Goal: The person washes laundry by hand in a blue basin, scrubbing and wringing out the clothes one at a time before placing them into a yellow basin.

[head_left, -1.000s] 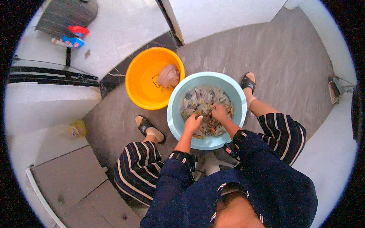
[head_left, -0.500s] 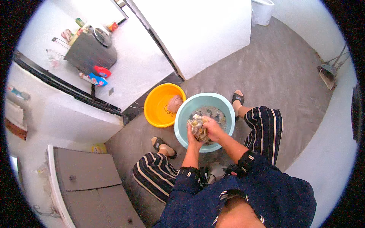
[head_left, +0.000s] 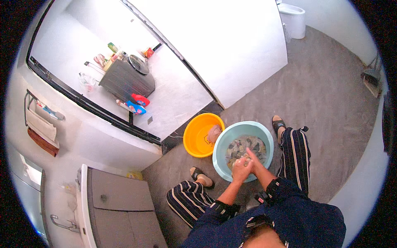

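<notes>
A light blue basin (head_left: 219,142) stands on the floor between my feet. In it lies wet patterned cloth (head_left: 244,145), mottled grey, white and yellowish. My left hand (head_left: 240,169) is at the basin's near side, its fingers curled in. My right hand (head_left: 255,162) presses against it from the right with the thumb pointing up. Both are closed together over a bunch of the cloth, most of which they hide. A yellow basin (head_left: 191,138) touches the blue one on its far left and holds a pinkish cloth (head_left: 214,133).
A grey cabinet (head_left: 120,194) with a faucet (head_left: 64,223) stands at the left. Past the doorway are a dark grey tub-like container (head_left: 128,78) and red (head_left: 140,100) and blue bottles (head_left: 135,108). A white toilet (head_left: 293,20) and a dustpan (head_left: 371,78) stand at the far right.
My view has shifted, so the room sits farther right and lower. My hands have drawn closer together toward the basin's near rim, and the bunched cloth between them is now mostly covered.
</notes>
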`<state>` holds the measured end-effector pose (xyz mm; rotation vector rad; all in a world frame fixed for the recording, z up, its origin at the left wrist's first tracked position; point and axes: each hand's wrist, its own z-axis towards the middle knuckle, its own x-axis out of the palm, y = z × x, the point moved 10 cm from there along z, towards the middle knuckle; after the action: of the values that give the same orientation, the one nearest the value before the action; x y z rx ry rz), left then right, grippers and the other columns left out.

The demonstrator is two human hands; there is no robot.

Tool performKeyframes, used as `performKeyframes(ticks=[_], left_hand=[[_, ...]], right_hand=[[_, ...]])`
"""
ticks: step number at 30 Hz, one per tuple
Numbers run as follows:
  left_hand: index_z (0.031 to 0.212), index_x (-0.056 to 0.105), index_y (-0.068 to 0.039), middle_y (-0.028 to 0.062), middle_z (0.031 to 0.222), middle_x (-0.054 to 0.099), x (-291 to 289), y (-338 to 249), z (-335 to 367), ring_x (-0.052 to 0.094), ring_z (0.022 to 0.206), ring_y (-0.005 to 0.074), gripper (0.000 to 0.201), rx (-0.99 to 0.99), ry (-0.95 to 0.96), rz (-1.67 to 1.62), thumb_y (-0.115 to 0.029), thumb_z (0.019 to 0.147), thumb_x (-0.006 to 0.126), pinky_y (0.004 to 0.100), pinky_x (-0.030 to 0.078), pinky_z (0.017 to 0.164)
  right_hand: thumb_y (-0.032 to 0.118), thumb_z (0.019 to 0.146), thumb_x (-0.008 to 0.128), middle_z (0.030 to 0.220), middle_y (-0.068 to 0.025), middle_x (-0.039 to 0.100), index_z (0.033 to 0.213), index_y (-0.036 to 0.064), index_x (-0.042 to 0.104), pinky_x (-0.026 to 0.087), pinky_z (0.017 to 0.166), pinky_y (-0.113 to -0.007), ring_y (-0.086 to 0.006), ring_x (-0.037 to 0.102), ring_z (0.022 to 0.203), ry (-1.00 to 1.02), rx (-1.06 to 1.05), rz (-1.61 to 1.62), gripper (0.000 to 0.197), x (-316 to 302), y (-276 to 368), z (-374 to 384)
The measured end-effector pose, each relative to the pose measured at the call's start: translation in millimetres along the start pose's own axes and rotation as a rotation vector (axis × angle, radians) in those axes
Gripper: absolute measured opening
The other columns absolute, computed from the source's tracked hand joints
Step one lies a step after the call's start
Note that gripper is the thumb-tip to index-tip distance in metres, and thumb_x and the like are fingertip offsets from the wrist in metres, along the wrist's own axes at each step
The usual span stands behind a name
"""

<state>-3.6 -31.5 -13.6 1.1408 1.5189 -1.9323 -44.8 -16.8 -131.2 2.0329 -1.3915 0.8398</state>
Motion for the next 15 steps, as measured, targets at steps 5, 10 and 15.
performKeyframes(ticks=[5, 10, 15], left_hand=[[0.076, 0.062, -0.005, 0.0209, 0.072, 0.061, 5.5, -115.2, 87.5, 0.059, 0.067, 0.0394, 0.032, 0.206, -0.019, 0.130, -0.037, 0.079, 0.059, 0.0481, 0.046, 0.063], [0.080, 0.064, -0.003, 0.0206, 0.072, 0.062, -52.0, -3.6, 84.9, 0.060, 0.069, 0.0387, 0.032, -0.133, -0.119, 0.059, -0.033, 0.083, 0.054, 0.0482, 0.046, 0.061], [0.083, 0.066, -0.008, 0.0175, 0.073, 0.063, -23.9, -89.7, 74.8, 0.061, 0.066, 0.0348, 0.026, 0.220, -0.063, 0.213, -0.032, 0.082, 0.055, 0.0457, 0.048, 0.060]], right_hand=[[0.045, 0.087, 0.056, 0.089, -0.0102, 0.062, 0.103, 0.0032, 0.058, 0.052, 0.069, -0.039, -0.0236, 0.061, 0.077, 0.108, -0.342, 0.079, 0.044, -27.5, 129.3, 90.4], [0.038, 0.092, 0.050, 0.087, -0.0081, 0.063, 0.097, 0.0052, 0.060, 0.051, 0.069, -0.036, -0.0220, 0.062, 0.078, -0.068, -0.460, -0.066, 0.034, 42.1, 44.5, 18.2], [0.041, 0.091, 0.051, 0.092, -0.0102, 0.063, 0.099, 0.0014, 0.059, 0.051, 0.068, -0.037, -0.0238, 0.061, 0.080, 0.018, -0.413, 0.100, 0.041, 0.5, 79.4, 59.1]])
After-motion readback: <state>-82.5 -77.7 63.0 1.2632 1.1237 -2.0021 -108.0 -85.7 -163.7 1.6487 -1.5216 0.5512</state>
